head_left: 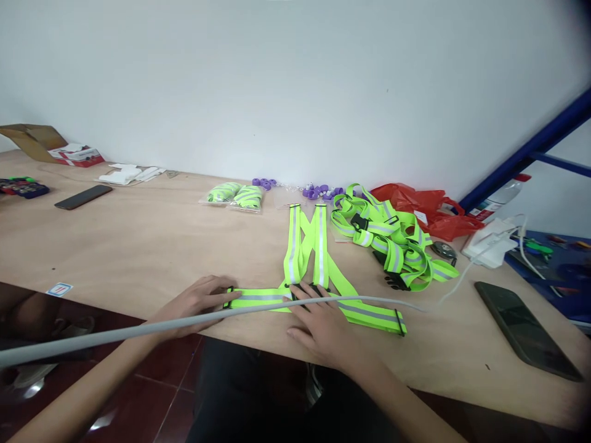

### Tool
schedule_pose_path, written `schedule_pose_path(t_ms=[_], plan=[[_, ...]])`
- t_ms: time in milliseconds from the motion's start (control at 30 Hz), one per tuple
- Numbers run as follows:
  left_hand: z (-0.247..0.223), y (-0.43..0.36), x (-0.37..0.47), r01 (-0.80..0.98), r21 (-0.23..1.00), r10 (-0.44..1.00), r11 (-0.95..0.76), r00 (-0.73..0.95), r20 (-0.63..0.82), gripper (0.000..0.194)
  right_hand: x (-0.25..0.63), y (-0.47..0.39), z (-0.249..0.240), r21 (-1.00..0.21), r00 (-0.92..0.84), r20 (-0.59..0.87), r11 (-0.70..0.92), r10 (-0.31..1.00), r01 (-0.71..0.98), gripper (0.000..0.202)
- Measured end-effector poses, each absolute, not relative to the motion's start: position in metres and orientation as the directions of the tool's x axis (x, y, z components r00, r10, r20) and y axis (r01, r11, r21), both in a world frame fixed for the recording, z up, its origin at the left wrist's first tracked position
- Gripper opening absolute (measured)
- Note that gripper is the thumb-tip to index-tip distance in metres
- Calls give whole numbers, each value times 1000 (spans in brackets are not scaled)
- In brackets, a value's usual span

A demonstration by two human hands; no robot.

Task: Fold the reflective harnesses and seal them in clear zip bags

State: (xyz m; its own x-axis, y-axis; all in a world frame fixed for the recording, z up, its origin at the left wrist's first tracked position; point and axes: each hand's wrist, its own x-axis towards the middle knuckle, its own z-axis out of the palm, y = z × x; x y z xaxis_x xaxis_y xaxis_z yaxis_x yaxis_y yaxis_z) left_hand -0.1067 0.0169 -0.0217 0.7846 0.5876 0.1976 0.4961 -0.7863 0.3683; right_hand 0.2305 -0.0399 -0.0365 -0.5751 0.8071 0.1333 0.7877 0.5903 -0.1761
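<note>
A neon-green reflective vest (321,246) made of straps with silver stripes lies spread out near the table's front edge. Its two shoulder straps point toward the wall, and its waist belt runs left to right. My left hand (198,303) rests at the belt's left end, fingers stretched out over the black slider there. On the middle of the belt lies my right hand (321,329), its fingers spread flat near the black buckle, which they partly cover. A grey-white cable (184,321) crosses in front of both hands.
More green straps (392,240) lie tangled at the right, before a red plastic bag (420,206). Two bagged vests (247,198) and purple pieces (318,192) sit toward the wall. A phone (524,329) and white charger (490,243) are at right; a dark slab (83,197) lies left.
</note>
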Motion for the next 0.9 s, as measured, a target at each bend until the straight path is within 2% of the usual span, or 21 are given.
schedule_pose_path(t_ms=[167,233,333,467,600,667,733,900], plan=[[-15,20,-105,505,354,569,-787,816,102,43,216,-32,-37,46,-715,230,727,660,685,34],[-6,19,-102,502,367,565,-783,820,85,42,211,-31,-37,79,-734,212,737,645,671,33],[8,13,-94,505,444,608,-740,785,120,42,208,-31,-38,58,-716,201,722,669,690,29],[17,6,-70,491,621,745,-611,622,242,42,205,-38,-39,31,-662,253,678,706,735,27],[16,7,-23,301,787,793,-539,496,353,42,198,-48,-40,21,-605,283,626,744,780,27],[17,10,6,260,796,771,-546,527,357,43,192,-55,-43,1,-571,281,595,771,804,29],[18,14,34,280,755,722,-592,601,343,42,185,-63,-46,-26,-530,254,554,809,832,30],[2,28,90,316,683,603,-659,764,228,40,173,-82,-46,-68,-409,212,431,887,900,32]])
